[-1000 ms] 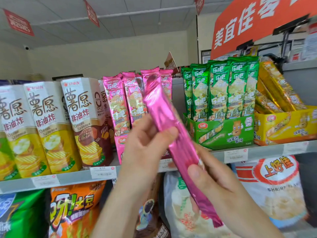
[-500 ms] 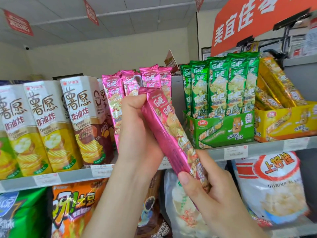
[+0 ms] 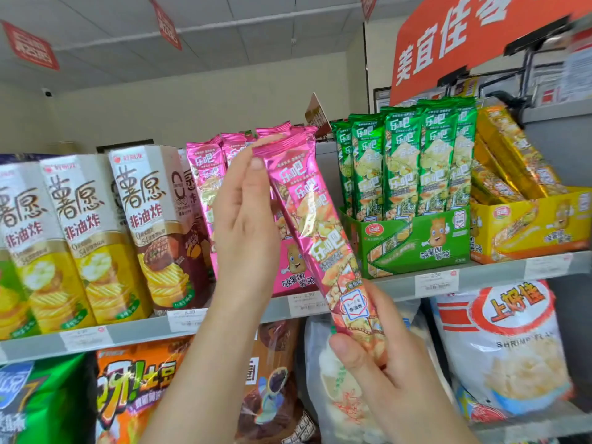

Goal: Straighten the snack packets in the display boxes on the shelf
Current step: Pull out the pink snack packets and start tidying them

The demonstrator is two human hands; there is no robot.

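1. A person's left hand (image 3: 246, 225) pinched the top end of a long pink packet (image 3: 317, 225), with the thumb tip at its crimped edge and the fingers behind it.
2. The right hand (image 3: 378, 357) gripped the packet's bottom end, thumb on the front and fingers curled around the back.
3. The packet was held in the air in front of the shelf (image 3: 128, 334), printed side to the camera. It tilted, with its top toward the left and its bottom toward the right.
4. Behind it on the shelf stood a pink display box (image 3: 293, 267), with more pink packets (image 3: 205, 174) standing upright in it.
5. Just to the right stood a green display box (image 3: 416, 238) with green packets (image 3: 403, 155) in a neat upright row.
6. Next to that was a yellow display box (image 3: 528, 225) whose yellow packets (image 3: 512, 155) leaned over to the left.
7. To the left of the pink box stood a row of tall cartons (image 3: 77, 238).
8. The shelf was grey metal, with white price labels (image 3: 437, 282) along its front edge.
9. On the level below lay large bags, among them a white shrimp-chip bag (image 3: 512, 341), an orange bag (image 3: 137, 386) and a green bag (image 3: 38, 402).
10. The room had a pale wall (image 3: 192, 104) and a panelled ceiling (image 3: 256, 20) hung with red tags (image 3: 30, 46).
11. An orange sign (image 3: 474, 36) with white characters hung at the upper right.
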